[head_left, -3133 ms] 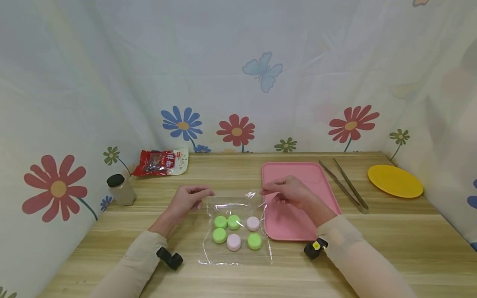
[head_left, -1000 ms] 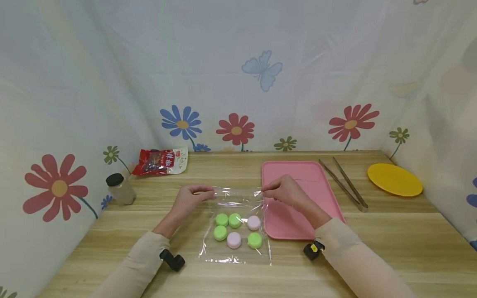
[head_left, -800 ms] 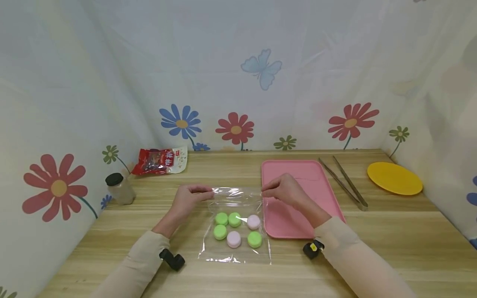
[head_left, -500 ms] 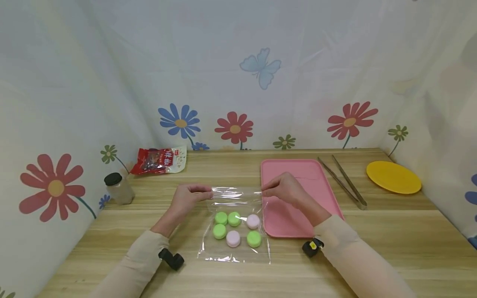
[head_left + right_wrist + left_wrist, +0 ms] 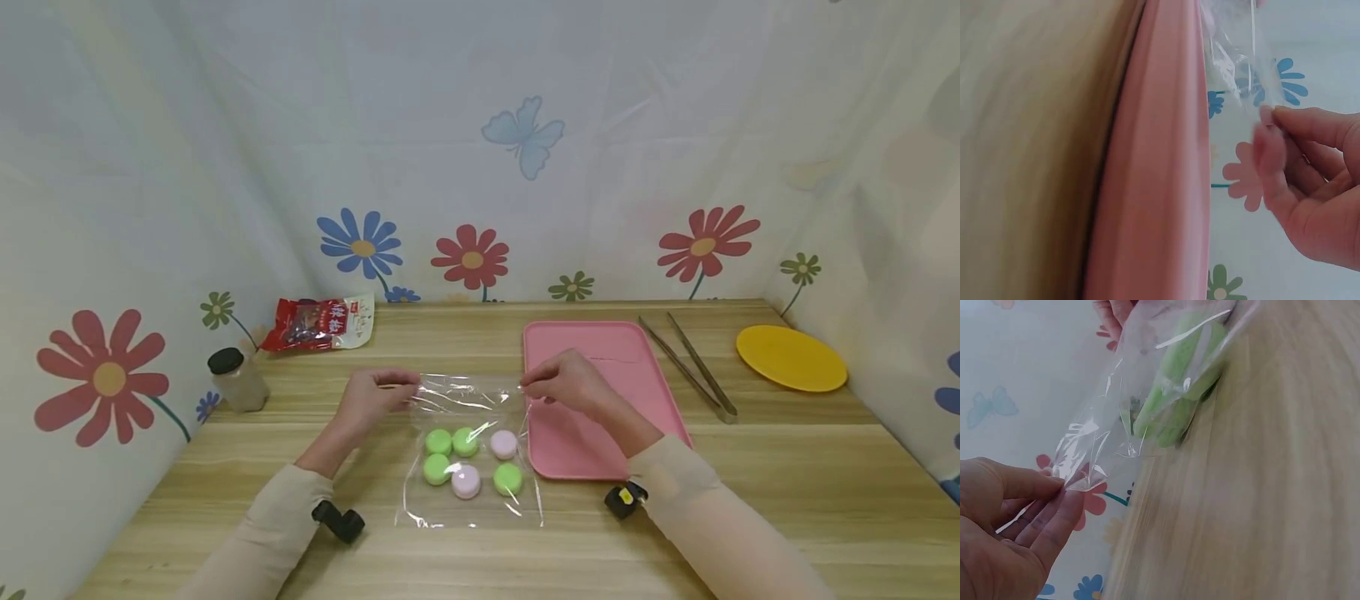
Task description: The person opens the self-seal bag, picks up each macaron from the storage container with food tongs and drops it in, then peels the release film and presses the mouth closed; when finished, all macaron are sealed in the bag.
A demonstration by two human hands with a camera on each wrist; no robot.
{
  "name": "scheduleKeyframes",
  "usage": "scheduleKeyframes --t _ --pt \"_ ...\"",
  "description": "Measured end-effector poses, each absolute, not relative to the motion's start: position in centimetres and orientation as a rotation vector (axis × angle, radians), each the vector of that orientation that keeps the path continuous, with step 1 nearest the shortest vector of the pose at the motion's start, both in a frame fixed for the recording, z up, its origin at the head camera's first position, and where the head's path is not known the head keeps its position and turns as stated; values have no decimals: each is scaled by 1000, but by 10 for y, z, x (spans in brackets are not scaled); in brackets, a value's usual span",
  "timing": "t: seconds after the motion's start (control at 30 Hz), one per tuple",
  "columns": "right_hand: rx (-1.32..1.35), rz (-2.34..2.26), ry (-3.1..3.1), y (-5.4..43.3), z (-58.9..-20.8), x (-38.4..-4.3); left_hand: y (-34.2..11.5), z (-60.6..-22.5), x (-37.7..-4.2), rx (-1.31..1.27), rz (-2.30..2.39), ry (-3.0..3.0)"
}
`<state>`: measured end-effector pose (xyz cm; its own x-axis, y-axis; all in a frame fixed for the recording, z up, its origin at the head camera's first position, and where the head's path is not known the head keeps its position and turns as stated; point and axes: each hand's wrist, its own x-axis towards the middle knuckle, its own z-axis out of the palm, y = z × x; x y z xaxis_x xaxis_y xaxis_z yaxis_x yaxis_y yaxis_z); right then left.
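Note:
A clear plastic bag lies in front of me with several green macarons and two pale pink macarons inside. My left hand pinches its far left corner between thumb and fingers; the left wrist view shows the film caught at the fingertips. At the opposite far corner, my right hand pinches the film, reaching over the pink tray's left edge. The bag's far edge is lifted and stretched between both hands, while the macarons rest low in the bag, near the tabletop.
A pink tray sits right of the bag, with metal tongs beside it and a yellow plate farther right. Back left are a red-and-white food packet and a black-lidded jar. A flowered curtain encloses the wooden table.
Both hands have come to pinch the bag's far corners, and its far edge is raised. In the last half second the hands, bag and macarons shifted slightly left.

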<state>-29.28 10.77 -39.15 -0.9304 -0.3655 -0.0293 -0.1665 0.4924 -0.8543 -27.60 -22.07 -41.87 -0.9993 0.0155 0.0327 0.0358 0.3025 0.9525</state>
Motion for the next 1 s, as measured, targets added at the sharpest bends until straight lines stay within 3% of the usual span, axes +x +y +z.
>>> scheduleKeyframes --t 0.23,0.63,0.8,1.0 --pt "-591 -1251 2475 102 -385 -307 -228 -423 -293 9 -1784 -2598" --pt "-664 -765 2539 97 -388 -324 -219 -433 -327 -254 -1537 -2860" --pt "-677 -871 2605 108 -387 -327 -223 -438 -326 -67 -1505 -2804" --pt "-554 -1129 2670 163 -379 -316 -237 -436 -315 35 -1541 -2736"
